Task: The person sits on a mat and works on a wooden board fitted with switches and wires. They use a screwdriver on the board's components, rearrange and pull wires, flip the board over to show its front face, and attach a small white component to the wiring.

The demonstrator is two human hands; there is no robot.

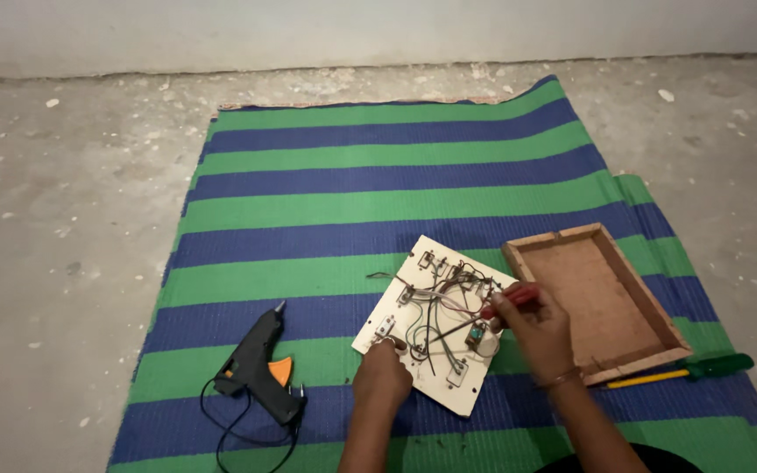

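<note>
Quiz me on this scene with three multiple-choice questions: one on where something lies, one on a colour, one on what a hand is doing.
1. Where does the glue gun lie?
A. left of the white board
B. inside the wooden tray
C. on the bare floor

2. Which colours are the mat's stripes?
A. red and white
B. green and blue
C. black and yellow

3. What is the right hand doing?
A. resting empty
B. holding a red-handled tool over the board's wires
C. lifting the tray

Answers: 1 A, it lies on the mat left of the white board; 2 B, both colours alternate; 3 B, the red-handled tool sits in its grip.
</note>
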